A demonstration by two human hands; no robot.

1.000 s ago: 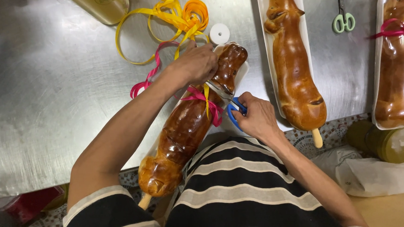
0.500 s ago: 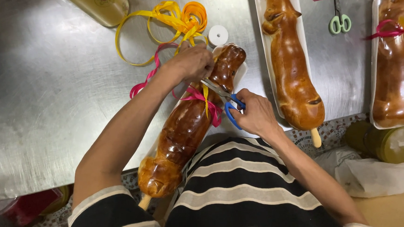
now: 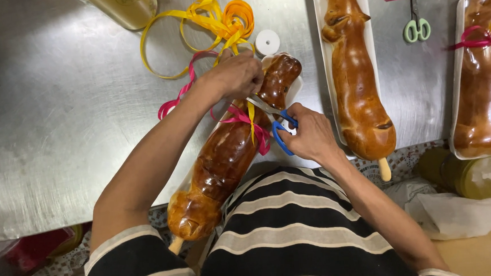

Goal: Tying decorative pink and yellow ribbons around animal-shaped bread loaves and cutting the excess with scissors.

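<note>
Wrapped roast (image 3: 224, 156) lying aslant over the table's (image 3: 57, 121) near edge, tied at mid-length with a pink and yellow ribbon (image 3: 248, 123). Left hand (image 3: 236, 76), fingers pressed together, pinches the ribbon's ends just above the knot. Right hand (image 3: 308, 135), closed through the handles, holds blue scissors (image 3: 276, 125) whose blades point at the ribbon below the left hand's fingers. Loose ribbons (image 3: 215, 17) lie toward the far edge; green scissors (image 3: 416, 25) toward the far right.

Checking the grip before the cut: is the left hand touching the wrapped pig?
Touching. The head view shows the left hand resting on the wrapped pig near its head, no gap visible.
</note>
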